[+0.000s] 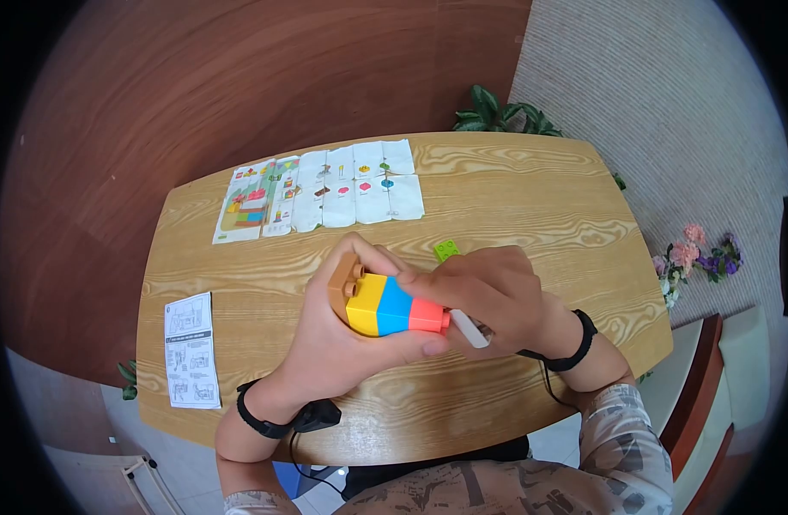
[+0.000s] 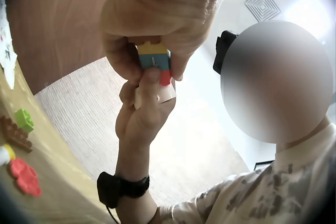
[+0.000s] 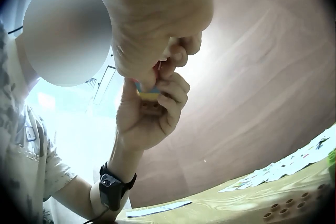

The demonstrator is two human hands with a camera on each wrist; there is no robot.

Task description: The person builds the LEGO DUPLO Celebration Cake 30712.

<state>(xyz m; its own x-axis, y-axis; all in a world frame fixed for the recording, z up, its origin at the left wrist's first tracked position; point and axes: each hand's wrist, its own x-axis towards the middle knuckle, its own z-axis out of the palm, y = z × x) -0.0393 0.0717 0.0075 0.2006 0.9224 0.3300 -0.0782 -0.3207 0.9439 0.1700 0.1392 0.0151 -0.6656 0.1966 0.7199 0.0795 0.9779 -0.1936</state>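
Left hand [image 1: 330, 348] clamped round a brown-yellow-blue-red block stack [image 1: 394, 305] above the table [image 1: 531, 189]; right hand [image 1: 507, 296] pinches a white block [image 1: 470, 329], also above it. On the table: green brick [image 1: 445, 250], picture sheet [image 1: 310, 212] toward far edge, leaflet [image 1: 190, 352] near left edge.

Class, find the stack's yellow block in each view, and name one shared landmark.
Head: yellow block, slightly left of and below centre.
Left wrist: yellow block, above centre, slightly left.
Right wrist: yellow block, just left of centre, partly hidden.
Shared landmark: brown wall.
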